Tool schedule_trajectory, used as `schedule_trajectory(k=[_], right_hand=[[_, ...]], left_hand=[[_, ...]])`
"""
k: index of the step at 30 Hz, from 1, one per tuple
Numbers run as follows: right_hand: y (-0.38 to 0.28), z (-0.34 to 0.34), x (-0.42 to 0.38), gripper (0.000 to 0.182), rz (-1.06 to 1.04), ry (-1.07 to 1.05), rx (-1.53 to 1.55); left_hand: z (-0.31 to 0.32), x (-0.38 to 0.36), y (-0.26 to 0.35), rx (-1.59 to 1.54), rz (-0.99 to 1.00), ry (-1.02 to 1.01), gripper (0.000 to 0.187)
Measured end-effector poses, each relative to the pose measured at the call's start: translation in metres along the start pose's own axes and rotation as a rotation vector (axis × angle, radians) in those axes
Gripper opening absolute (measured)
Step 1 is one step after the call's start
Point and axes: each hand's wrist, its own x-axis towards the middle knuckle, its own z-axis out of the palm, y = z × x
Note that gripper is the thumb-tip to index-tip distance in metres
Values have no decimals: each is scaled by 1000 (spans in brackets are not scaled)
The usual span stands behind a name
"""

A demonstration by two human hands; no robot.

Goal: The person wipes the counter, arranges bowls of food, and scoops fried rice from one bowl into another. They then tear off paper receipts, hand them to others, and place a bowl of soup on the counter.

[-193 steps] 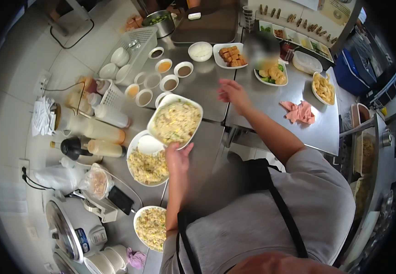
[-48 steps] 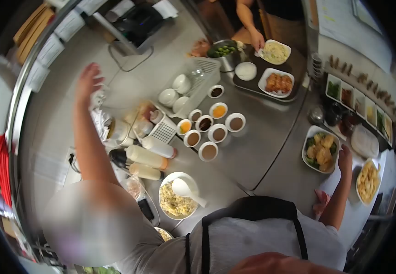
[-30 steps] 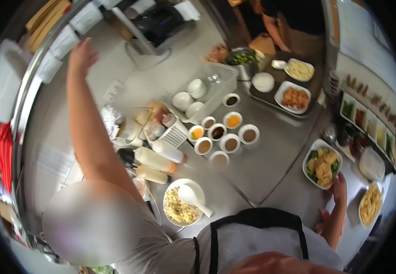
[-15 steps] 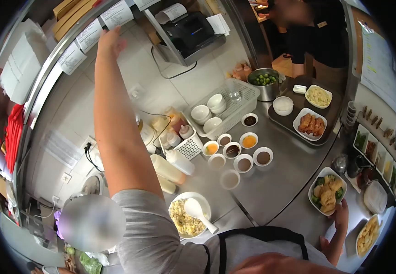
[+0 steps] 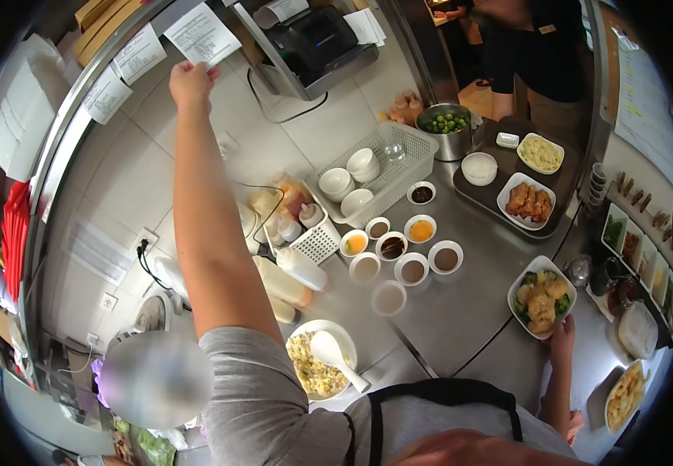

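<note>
One left hand (image 5: 193, 82) pinching paper slip (image 5: 203, 36); right hand (image 5: 562, 337) gripping smooth, squarish dish (image 5: 526, 322)

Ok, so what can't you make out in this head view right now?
Print on the order slip in the left hand: head view, too small to read.
Some fingers of the right hand: head view, hidden by the broccoli dish.
Some fried rice: head view, covered by the rice paddle.
Ends of the squeeze bottles: head view, hidden by the left arm.
</note>
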Motion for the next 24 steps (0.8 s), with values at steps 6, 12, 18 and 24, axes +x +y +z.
schedule_trajectory(k=[6,12,18,24], right_hand=[[2,47,22,33,-13,-78,-41],[-16,61,22,35,31,-185,-145],[-7,49,24,37,8,-147,-136],[-16,-25,8,43,8,-139,-227]], left_hand=[[7,-75,-8,-84,-67,-66,15],[11,-154,0,-113,-52,-145,16],[18,-213,17,-198,-82,-167,16],[26,-248,27,-271,-151,-203,18]])
